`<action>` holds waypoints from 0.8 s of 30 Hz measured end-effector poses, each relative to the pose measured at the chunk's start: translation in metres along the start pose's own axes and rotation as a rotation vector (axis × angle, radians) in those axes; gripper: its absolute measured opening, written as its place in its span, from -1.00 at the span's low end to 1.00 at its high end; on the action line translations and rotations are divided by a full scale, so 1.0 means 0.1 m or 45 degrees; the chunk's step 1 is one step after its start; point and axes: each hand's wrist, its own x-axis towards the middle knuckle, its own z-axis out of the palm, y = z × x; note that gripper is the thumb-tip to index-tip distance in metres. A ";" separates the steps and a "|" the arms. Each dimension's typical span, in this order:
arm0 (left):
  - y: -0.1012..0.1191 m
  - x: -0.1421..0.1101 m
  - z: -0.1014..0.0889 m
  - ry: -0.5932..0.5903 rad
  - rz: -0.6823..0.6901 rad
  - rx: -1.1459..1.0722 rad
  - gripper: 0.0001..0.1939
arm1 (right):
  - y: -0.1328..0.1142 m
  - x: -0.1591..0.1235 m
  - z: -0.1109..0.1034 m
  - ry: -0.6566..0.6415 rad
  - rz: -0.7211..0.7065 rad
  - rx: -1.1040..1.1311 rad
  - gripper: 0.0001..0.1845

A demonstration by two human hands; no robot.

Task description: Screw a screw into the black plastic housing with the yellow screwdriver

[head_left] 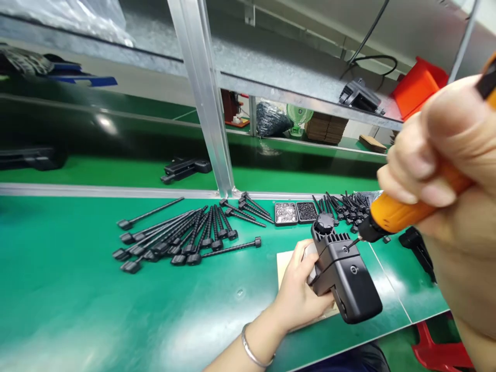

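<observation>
Green matting, smooth and slightly glossy, covers the table (77, 310) across the whole lower half of the frame, with a pale strip dividing it from a second green surface behind. A brushed aluminium post (201, 93) rises from the middle to the top edge, carrying a grey metal shelf (271, 67) where an orange bin (418, 85) sits at upper right.

Left of centre lies a loose fan of matte black ribbed rods (178, 237) with knobbed ends; a second heap (344, 204) lies at centre right, beside two small square trays of screws (296, 212).

At lower centre right stands the black plastic housing (344, 279), boxy, with cooling fins and a round knob on top, resting over a pale wooden board (284, 263). The left hand (300, 294), a metal bangle on its wrist, has its fingers wrapped around the housing's side. The right hand (437, 165), large at the right edge, has its fingers closed around an orange electric screwdriver (399, 212), whose dark tip touches the housing's finned top.
</observation>
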 end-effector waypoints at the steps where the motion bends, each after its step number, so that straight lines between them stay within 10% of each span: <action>1: 0.01 0.01 0.00 -0.006 -0.006 0.014 -0.54 | -0.04 0.02 0.03 0.025 -0.070 0.011 -0.78; 19: -0.15 -0.08 0.01 0.084 -0.060 0.078 -0.57 | 0.00 0.20 -0.02 -0.140 0.060 0.222 -0.53; 24: -0.15 -0.09 0.04 0.144 -0.113 0.135 -0.59 | 0.18 0.58 -0.21 0.211 -0.090 0.213 -0.68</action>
